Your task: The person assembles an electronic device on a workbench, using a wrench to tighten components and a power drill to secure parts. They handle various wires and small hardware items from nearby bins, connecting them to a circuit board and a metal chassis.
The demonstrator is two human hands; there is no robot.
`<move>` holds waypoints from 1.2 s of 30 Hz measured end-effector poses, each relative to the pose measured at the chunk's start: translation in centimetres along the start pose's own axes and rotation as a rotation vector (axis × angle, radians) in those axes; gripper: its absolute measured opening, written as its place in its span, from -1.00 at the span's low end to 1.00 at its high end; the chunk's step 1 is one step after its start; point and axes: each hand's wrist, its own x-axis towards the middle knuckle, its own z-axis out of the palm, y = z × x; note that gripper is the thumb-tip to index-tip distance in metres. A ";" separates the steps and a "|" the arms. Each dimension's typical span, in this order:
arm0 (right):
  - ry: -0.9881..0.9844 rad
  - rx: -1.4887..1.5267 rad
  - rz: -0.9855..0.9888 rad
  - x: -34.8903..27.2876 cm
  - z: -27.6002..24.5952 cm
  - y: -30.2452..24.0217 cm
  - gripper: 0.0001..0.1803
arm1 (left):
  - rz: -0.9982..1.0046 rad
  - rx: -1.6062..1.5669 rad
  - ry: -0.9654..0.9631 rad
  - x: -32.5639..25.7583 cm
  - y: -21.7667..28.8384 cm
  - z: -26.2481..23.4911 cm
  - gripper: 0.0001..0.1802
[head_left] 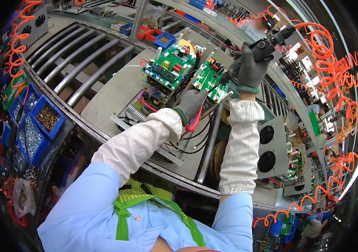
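Workbench: screwdriver [259, 50] within right fingers [252, 67]

a black power screwdriver [259, 49], tilted, bit down over the smaller green circuit board [210, 79].

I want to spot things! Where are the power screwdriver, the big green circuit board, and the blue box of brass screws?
power screwdriver [262, 49], head view, on its dark body.
big green circuit board [171, 66], head view, middle of board.
blue box of brass screws [47, 118], head view, on the screws inside.
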 end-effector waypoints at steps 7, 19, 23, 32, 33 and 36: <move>0.082 -0.035 0.080 -0.1 -0.2 0.1 -0.53 | 0.023 0.057 0.005 -0.3 0.3 0.1 -0.59; 0.056 -0.034 0.099 -0.9 0.4 -0.9 -0.48 | -0.014 0.068 0.036 0.0 0.2 0.5 -0.61; 0.072 -0.050 0.081 -0.4 -0.3 0.0 -0.51 | -0.035 0.009 0.014 0.1 0.1 0.6 -0.63; -0.095 0.226 0.258 0.6 -2.0 2.1 -0.65 | 0.003 -0.676 -0.121 1.5 -2.0 0.3 -0.79; -0.075 0.187 0.270 1.0 -3.1 1.1 -0.66 | -0.053 -0.683 -0.147 0.4 -1.3 0.6 -0.80; -0.190 0.200 0.277 2.2 -3.3 -1.5 -0.64 | -0.026 -0.628 -0.197 0.1 -1.3 0.7 -0.80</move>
